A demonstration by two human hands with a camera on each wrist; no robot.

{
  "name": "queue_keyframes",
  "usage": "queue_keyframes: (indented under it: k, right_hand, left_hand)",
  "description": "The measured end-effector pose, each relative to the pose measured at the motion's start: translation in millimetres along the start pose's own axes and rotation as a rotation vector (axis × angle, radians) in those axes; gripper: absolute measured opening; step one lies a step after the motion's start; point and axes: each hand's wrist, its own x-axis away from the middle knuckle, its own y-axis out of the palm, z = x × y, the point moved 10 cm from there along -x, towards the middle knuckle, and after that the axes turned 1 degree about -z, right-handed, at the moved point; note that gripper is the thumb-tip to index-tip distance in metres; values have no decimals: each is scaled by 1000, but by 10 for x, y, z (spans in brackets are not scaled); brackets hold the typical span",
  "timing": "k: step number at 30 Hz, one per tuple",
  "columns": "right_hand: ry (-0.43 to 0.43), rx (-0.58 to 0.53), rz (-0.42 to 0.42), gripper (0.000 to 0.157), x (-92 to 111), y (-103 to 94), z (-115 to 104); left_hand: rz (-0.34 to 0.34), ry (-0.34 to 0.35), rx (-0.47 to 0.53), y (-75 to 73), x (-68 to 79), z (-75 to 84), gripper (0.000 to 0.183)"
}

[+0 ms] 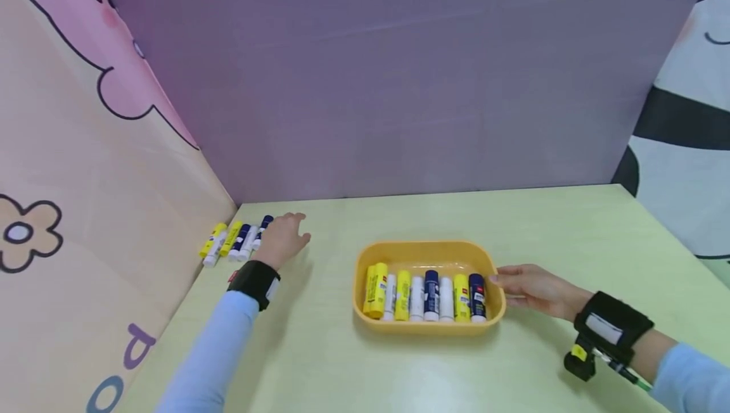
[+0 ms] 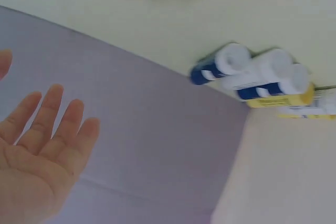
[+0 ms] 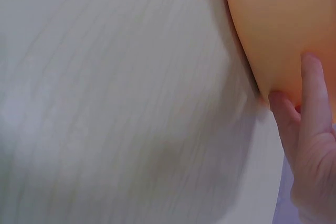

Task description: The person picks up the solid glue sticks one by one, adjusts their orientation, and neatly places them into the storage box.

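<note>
A yellow tray (image 1: 428,329) sits on the table with several glue sticks (image 1: 431,296) in a row inside, yellow, white and navy. My right hand (image 1: 538,289) holds the tray's right end, thumb at the rim; in the right wrist view two fingers (image 3: 315,93) lie against the outer wall. My left hand (image 1: 282,239) is over the table's back left, fingers extended and nothing in them. Just left of it, more glue sticks (image 1: 245,242) lie side by side; in the left wrist view the hand (image 2: 44,156) is apart from those glue sticks (image 2: 233,59).
The pale table (image 1: 399,375) meets a purple wall panel (image 1: 428,83) at the back. A cartoon-printed panel (image 1: 114,210) stands along the left edge, close to the loose glue sticks. Another printed panel (image 1: 690,172) is on the right.
</note>
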Motion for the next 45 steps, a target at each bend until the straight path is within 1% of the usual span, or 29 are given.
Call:
queue_keyframes:
  k: [4, 7, 9, 13, 16, 21, 26, 29, 32, 37, 41, 45]
  right_hand:
    - [-4, -24, 0, 78, 14, -1, 1]
    - [-9, -35, -12, 76, 25, 11, 7]
    - [-7, -37, -11, 75, 30, 13, 18]
    - [-4, -28, 2, 75, 34, 26, 38]
    - [-7, -9, 8, 76, 23, 48, 52]
    - [15, 7, 43, 76, 21, 21, 93]
    - [24, 11, 47, 76, 33, 17, 88]
    - [24, 15, 43, 76, 37, 29, 61]
    - [26, 17, 45, 74, 41, 40, 47]
    - [33, 6, 61, 70, 26, 23, 52]
    - [39, 11, 88, 69, 27, 2, 72]
    - [31, 16, 84, 68, 34, 19, 86]
  left_hand:
    - [-84, -60, -15, 101, -117, -267, 48]
    - [-134, -104, -24, 195, -156, -427, 48]
    - [-155, -138, -25, 244, -165, -507, 48]
    - [-164, -206, -40, 308, -162, -640, 46]
    - [-151, -269, -40, 347, -167, -769, 40]
    - [-125, -372, 2, 409, -209, -985, 34]
    - [-120, -429, 19, 461, -270, -1208, 34]
    - [-137, -445, 20, 518, -308, -1331, 34]
    - [-148, -455, 30, 555, -327, -1395, 36]
    - [-145, -464, 47, 542, -339, -1393, 38]
    - [-103, -460, 50, 521, -362, -1403, 35]
    - [-58, -464, 40, 568, -348, -1478, 32]
